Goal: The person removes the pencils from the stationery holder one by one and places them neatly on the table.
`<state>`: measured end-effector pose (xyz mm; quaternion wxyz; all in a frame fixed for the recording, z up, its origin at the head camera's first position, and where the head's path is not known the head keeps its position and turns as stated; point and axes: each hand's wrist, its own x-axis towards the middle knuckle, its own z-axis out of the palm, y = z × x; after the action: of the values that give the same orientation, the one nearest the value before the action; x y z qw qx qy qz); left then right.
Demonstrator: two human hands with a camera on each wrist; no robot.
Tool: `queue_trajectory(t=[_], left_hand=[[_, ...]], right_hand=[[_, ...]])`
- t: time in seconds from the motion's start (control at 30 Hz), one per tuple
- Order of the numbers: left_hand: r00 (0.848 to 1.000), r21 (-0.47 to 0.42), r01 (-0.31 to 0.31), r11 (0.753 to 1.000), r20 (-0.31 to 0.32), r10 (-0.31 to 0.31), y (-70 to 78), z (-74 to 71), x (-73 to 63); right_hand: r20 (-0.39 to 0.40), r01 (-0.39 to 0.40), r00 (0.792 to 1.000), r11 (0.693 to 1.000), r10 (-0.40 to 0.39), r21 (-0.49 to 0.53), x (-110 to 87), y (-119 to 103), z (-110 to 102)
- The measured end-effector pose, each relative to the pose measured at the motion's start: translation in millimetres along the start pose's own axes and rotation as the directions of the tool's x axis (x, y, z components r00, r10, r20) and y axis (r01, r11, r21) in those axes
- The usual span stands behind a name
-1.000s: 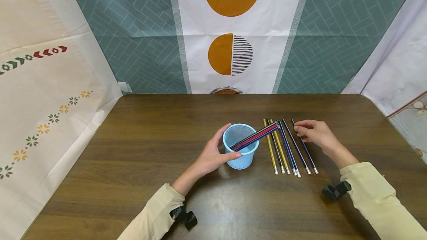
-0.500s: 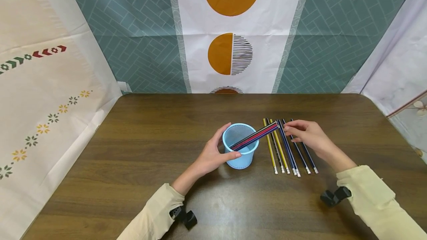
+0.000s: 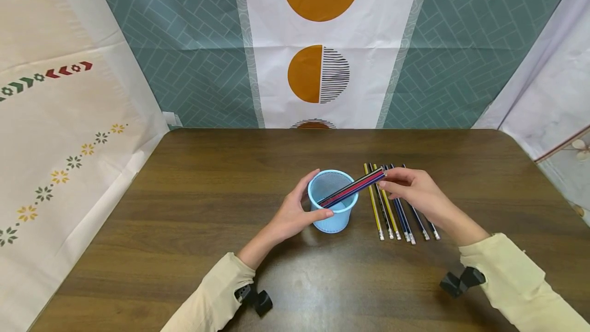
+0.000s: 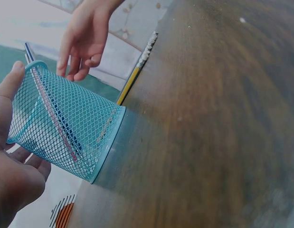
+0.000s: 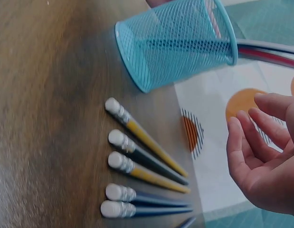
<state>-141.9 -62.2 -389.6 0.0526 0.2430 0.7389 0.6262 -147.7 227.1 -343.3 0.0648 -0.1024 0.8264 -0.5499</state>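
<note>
My left hand (image 3: 287,218) grips a light-blue mesh pencil cup (image 3: 334,222), thumb at the front of the rim and fingers round its far left side. Dark, red and blue pencils (image 3: 352,188) lean in the cup and stick out past its right rim. Close to their upper ends is my right hand (image 3: 421,193), its fingers loosely bent. In the right wrist view nothing lies between those fingers, and they look apart from the leaning pencils. Below that hand, a row of yellow, black and dark-blue pencils (image 3: 375,211) lies on the table, white erasers (image 5: 119,137) toward me.
The brown wooden table (image 3: 184,240) reaches back to a green and white patterned cloth (image 3: 203,65). Pale cloths hang at the left and right sides. A black wrist camera (image 3: 254,300) sits at the left sleeve, another black camera (image 3: 462,281) at the right.
My right hand has moved left above the row of pencils, from the rightmost blue one toward the cup. The left hand and cup stay in place.
</note>
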Motion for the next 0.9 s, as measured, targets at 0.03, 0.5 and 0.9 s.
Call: queue_trajectory(t=[0.03,0.5,0.9], left_hand=[[1.000,0.001,0.000,1.000,0.001,0.000,0.3,0.0,-0.1],[1.000,-0.009,-0.009,1.000,0.004,0.009,-0.2,-0.2,-0.4],[1.000,0.005,0.011,1.000,0.002,-0.011,1.0,-0.5,-0.4]], right_hand=[[0.000,0.002,1.000,1.000,-0.002,0.003,-0.5,-1,1],[0.019,0.042,0.999,0.999,-0.042,0.005,-9.4,-17,11],[0.035,0.073,0.997,0.997,-0.072,-0.038,-9.1,-20,20]])
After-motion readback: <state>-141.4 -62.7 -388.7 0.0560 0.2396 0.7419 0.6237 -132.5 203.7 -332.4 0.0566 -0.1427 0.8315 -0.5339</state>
